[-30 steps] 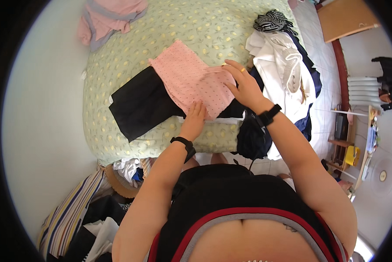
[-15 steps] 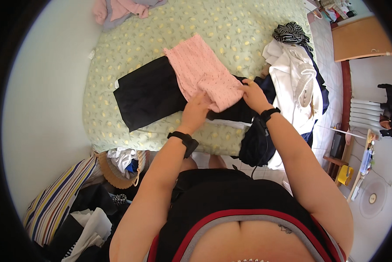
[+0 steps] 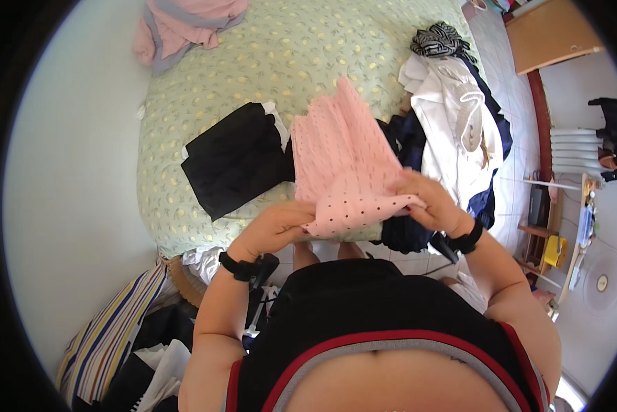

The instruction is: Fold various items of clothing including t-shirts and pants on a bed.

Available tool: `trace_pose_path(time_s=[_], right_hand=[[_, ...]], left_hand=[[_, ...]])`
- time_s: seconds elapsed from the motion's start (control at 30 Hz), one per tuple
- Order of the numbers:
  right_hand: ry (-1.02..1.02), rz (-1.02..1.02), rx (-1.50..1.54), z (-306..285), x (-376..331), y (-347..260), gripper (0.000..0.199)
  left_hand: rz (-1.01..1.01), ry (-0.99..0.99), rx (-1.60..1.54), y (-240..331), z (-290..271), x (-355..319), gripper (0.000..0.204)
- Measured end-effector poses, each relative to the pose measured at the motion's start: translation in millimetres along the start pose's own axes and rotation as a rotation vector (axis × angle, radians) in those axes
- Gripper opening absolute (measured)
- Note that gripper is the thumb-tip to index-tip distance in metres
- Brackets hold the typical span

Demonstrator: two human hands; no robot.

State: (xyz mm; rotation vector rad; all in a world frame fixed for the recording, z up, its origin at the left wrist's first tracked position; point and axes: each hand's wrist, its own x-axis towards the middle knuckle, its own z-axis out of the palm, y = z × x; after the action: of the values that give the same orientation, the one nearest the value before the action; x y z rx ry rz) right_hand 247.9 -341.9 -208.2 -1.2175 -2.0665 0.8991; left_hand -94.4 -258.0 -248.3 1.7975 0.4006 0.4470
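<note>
A pink garment (image 3: pixel 346 154) with small dark dots stretches between my hands, its near edge folded over at the bed's front edge. My left hand (image 3: pixel 279 225) pinches the near left corner. On the near right corner, my right hand (image 3: pixel 429 199) is closed around the cloth, slightly blurred. The garment's far end lies on the bed in loose pleats; its exact kind I cannot make out. Left of it rests a folded black garment (image 3: pixel 236 159) with a bit of white showing at its upper right corner.
A patterned green sheet (image 3: pixel 295 41) covers the bed. Pink and grey clothing (image 3: pixel 188 31) lies at the far left. To the right are a white garment (image 3: pixel 453 113), dark blue clothes (image 3: pixel 408 147) and a striped bundle (image 3: pixel 440 41). Bags and clothes crowd the floor at lower left.
Both hands have drawn the pink garment toward me and spread apart, stretching its near edge between them. The pink cloth no longer overlaps most of the black garment.
</note>
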Motion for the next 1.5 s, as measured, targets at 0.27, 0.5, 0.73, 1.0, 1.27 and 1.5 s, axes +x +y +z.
trace_pose_path(time_s=[0.27, 0.5, 0.73, 1.0, 1.27, 1.5], right_hand=[[0.287, 0.615, 0.196, 76.0, -14.7, 65.5, 0.025], [0.396, 0.858, 0.568, 99.3, 19.1, 147.2, 0.05], [0.298, 0.87, 0.269, 129.5, -43.0, 155.2, 0.055], [0.493, 0.803, 0.148, 69.2, -48.8, 130.4, 0.046], [0.643, 1.077, -0.806, -42.7, -82.9, 158.4, 0.068], [0.569, 1.068, -0.521, -65.7, -113.5, 177.7, 0.033]], left_hand=[[-0.703, 0.089, -0.268, -86.1, 20.0, -1.1, 0.03], [-0.496, 0.507, 0.033, -132.9, 16.2, 44.9, 0.049], [-0.332, 0.13, 0.775, -84.8, 107.8, 78.4, 0.066], [-0.547, -0.153, 0.926, -91.6, 122.7, 133.5, 0.067], [-0.725, -0.426, 0.867, -114.4, 119.2, 150.2, 0.065], [-0.453, -0.521, 1.046, -171.8, 105.7, 132.3, 0.07]])
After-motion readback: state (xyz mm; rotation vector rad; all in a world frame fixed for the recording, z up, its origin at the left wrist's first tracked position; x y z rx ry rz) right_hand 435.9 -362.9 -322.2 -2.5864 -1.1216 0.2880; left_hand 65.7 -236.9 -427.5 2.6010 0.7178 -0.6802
